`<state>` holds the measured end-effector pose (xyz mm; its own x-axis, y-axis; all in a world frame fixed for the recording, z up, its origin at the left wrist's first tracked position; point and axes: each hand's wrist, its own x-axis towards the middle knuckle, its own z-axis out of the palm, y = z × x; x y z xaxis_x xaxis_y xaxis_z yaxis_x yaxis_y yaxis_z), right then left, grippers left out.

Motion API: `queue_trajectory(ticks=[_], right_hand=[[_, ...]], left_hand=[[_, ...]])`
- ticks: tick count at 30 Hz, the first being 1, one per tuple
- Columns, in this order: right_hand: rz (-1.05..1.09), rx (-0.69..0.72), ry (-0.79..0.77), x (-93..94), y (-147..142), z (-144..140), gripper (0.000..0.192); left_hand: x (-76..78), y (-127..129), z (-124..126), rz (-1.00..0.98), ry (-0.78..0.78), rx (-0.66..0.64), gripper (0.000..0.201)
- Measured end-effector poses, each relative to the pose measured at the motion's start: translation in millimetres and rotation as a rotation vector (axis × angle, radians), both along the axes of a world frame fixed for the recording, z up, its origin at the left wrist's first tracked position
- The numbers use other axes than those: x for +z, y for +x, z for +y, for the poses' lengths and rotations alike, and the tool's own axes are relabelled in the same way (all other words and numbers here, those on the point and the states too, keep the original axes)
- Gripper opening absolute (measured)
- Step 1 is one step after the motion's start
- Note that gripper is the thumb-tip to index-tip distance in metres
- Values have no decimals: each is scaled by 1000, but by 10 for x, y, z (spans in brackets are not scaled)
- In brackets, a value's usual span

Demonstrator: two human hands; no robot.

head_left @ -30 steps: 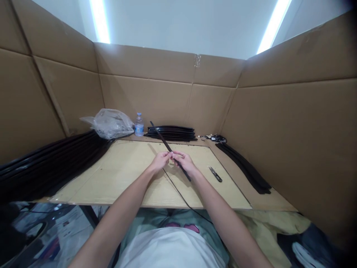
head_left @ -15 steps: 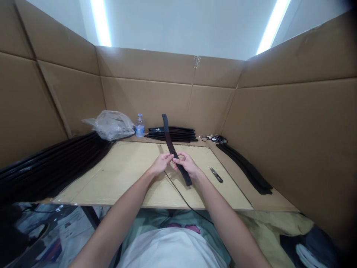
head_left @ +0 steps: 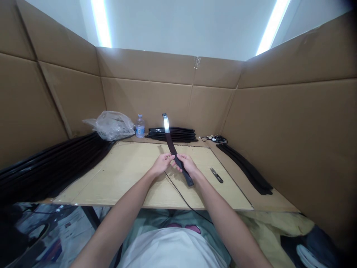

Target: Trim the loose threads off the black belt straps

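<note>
A long, curved black strip (head_left: 170, 143) is held at a slant above the tabletop, its far end glossy and bright with reflected light. My left hand (head_left: 164, 163) pinches the strip's left edge near the middle. On the opposite edge, my right hand (head_left: 186, 163) grips it between thumb and fingers, slightly lower down. A thin black cord (head_left: 181, 195) runs from beneath my hands over the table's front edge toward my lap. Small black thread snips (head_left: 216, 175) lie on the board to the right of my right hand.
Many glossy black strips (head_left: 55, 160) are heaped at the left. Along the back stand a plastic bag (head_left: 113, 125), a water bottle (head_left: 140, 126) and a stack of black strips (head_left: 181, 134). More dark strips (head_left: 245, 169) lie at the right. Cardboard walls (head_left: 156, 93) enclose the table.
The strip has turned about its length, so its far end now shines and its near end looks different. Both hands keep nearly the same place, with the right fingers shifted slightly.
</note>
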<state>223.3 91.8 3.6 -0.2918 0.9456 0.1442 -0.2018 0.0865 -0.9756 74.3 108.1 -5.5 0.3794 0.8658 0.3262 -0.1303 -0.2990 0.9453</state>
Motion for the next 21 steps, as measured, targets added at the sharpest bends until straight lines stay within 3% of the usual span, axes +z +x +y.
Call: queue_trajectory(ticks=[14, 21], right_hand=[[-34, -86, -87, 17, -23, -88, 34], [-70, -115, -90, 4, -3, -112, 37]], left_hand=[[12, 63, -28, 65, 26, 176, 38], [9, 90, -32, 63, 44, 199, 39]])
